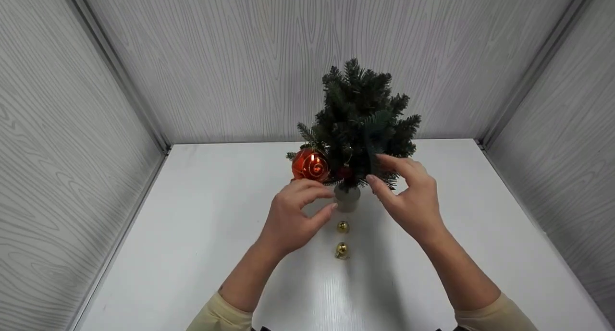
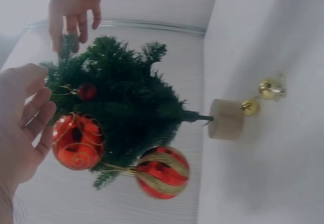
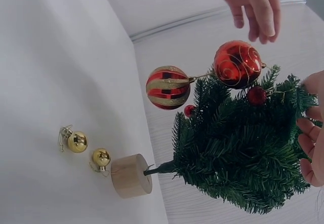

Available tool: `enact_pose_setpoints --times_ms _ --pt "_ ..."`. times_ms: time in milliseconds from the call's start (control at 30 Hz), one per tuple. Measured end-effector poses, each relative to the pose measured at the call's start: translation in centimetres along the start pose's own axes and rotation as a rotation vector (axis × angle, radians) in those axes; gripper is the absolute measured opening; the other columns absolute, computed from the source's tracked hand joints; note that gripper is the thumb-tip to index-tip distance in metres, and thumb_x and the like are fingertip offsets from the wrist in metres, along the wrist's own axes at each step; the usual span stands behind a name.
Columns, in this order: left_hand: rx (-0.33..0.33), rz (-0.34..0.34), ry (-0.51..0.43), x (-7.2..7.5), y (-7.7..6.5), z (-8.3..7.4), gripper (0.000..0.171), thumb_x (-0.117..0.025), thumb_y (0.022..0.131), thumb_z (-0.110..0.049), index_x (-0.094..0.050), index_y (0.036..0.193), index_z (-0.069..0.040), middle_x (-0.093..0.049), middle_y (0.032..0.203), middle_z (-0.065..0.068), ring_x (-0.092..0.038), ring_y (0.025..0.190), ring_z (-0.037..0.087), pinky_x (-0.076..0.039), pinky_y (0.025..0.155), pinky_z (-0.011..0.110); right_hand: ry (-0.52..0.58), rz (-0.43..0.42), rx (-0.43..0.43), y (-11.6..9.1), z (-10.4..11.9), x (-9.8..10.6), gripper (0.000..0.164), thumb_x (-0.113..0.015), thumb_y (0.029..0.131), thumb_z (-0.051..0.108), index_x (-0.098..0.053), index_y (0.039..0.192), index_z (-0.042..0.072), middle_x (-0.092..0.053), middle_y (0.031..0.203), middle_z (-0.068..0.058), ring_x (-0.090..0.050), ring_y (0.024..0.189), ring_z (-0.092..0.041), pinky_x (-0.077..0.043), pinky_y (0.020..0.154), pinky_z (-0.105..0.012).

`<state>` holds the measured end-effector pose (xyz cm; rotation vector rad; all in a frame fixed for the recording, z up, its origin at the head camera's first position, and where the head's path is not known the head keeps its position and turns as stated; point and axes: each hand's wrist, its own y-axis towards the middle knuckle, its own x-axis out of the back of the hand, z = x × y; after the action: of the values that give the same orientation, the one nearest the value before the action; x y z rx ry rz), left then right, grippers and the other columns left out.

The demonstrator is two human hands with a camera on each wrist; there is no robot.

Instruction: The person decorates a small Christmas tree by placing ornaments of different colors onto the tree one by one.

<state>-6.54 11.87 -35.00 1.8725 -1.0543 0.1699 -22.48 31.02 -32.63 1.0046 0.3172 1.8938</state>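
Note:
A small artificial Christmas tree point(image 1: 358, 115) stands on a round wooden base point(image 3: 132, 176). My left hand point(image 1: 295, 215) is in front of its lower left side, fingers bent and thumb apart, with nothing held. Just beyond that hand hangs a shiny red ball with gold swirls point(image 1: 310, 165). Below it in the wrist views is a red-and-gold striped ball point(image 2: 163, 173), hidden in the head view. At the front right, my right hand point(image 1: 413, 194) pinches a tree branch point(image 1: 372, 151) between thumb and fingers. A small dark red ball point(image 3: 256, 96) hangs between the hands.
Two small gold balls, a nearer one point(image 1: 341, 250) and a farther one point(image 1: 343, 226), lie on the white table point(image 1: 216, 201) in front of the base. Another tiny red ball point(image 3: 189, 111) shows low in the tree. Grey wood-grain panels point(image 1: 216, 67) enclose the back and sides.

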Motion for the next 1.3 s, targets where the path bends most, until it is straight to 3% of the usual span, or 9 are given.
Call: enact_pose_setpoints --times_ms 100,367,633,800,1033,1300 --pt "0.039 0.030 -0.022 -0.9 -1.2 0.5 0.015 -0.085 0.091 -0.013 -0.083 0.104 -0.010 -0.076 0.104 0.001 -0.069 0.103 0.016 -0.058 0.090 0.039 0.005 -0.002 0.005 -0.2 0.0 -0.1 0.042 -0.083 0.094 0.020 -0.074 0.133 0.008 -0.073 0.120 -0.009 -0.064 0.112 -0.027 -0.047 0.098 -0.050" --pt "0.166 0.123 -0.022 -3.6 -4.5 2.8 0.013 -0.083 0.090 -0.010 -0.083 0.103 -0.010 -0.076 0.100 0.001 -0.069 0.098 0.016 -0.058 0.087 0.040 0.006 0.017 -0.015 -0.6 0.1 -0.3 0.043 -0.082 0.095 0.021 -0.073 0.135 0.008 -0.073 0.123 -0.009 -0.064 0.113 -0.026 -0.047 0.101 -0.052" --pt "0.315 0.237 -0.019 -5.8 -6.5 4.9 0.014 -0.080 0.094 -0.017 -0.083 0.106 -0.012 -0.076 0.105 -0.002 -0.071 0.100 0.016 -0.059 0.088 0.039 0.026 0.024 -0.014 -0.9 0.5 -0.5 0.044 -0.081 0.095 0.019 -0.071 0.137 0.008 -0.073 0.123 -0.010 -0.065 0.115 -0.027 -0.047 0.102 -0.053" --pt "0.354 0.286 -0.023 -7.3 -7.2 5.9 0.012 -0.080 0.095 -0.017 -0.084 0.106 -0.014 -0.076 0.101 -0.003 -0.070 0.096 0.018 -0.059 0.086 0.037 0.028 0.029 -0.005 -1.1 0.7 -0.6 0.045 -0.081 0.095 0.020 -0.071 0.138 0.008 -0.073 0.124 -0.009 -0.066 0.114 -0.026 -0.048 0.102 -0.052" --pt "0.396 0.353 -0.043 -8.9 -7.7 6.5 0.019 -0.078 0.096 -0.018 -0.082 0.110 -0.007 -0.077 0.106 0.006 -0.071 0.102 0.027 -0.057 0.092 0.043 0.035 0.046 0.004 -1.3 1.2 -0.9 0.046 -0.081 0.096 0.020 -0.070 0.139 0.008 -0.073 0.122 -0.008 -0.066 0.113 -0.026 -0.048 0.100 -0.050" --pt "0.404 0.375 -0.053 -10.3 -7.5 6.9 0.021 -0.079 0.093 -0.017 -0.082 0.111 -0.006 -0.077 0.109 0.004 -0.071 0.105 0.027 -0.057 0.093 0.044 0.033 0.043 0.044 -1.1 1.9 -1.3 0.044 -0.080 0.096 0.021 -0.071 0.138 0.009 -0.073 0.120 -0.007 -0.067 0.111 -0.023 -0.050 0.097 -0.049"
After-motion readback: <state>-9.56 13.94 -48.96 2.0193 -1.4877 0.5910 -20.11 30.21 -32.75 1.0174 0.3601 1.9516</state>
